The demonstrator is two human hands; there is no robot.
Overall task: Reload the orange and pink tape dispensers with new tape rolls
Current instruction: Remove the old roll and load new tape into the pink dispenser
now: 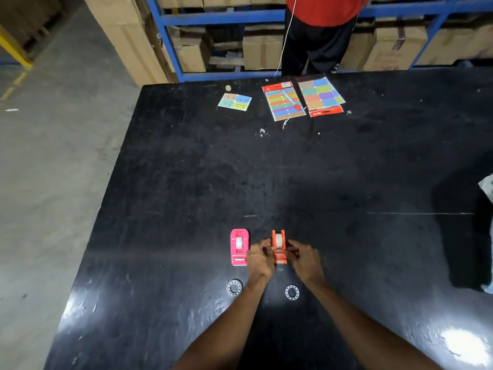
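The orange tape dispenser (279, 247) stands on the black table (186, 169) with a clear tape roll in it. My left hand (260, 259) grips its left side and my right hand (304, 259) holds its right side. Just to the left lies the pink tape dispenser (239, 247), flat on the table, also with a roll inside and nobody touching it. Two small clear rings, seemingly empty tape cores, lie nearer to me: one core (234, 287) left of my left wrist, the other core (292, 292) between my forearms.
At the far edge lie two packs of coloured sticky labels (285, 101) (321, 96) with a pen on one, and a small coloured card (234, 102). A person in a red top (320, 28) stands behind the table, before blue shelving with cartons.
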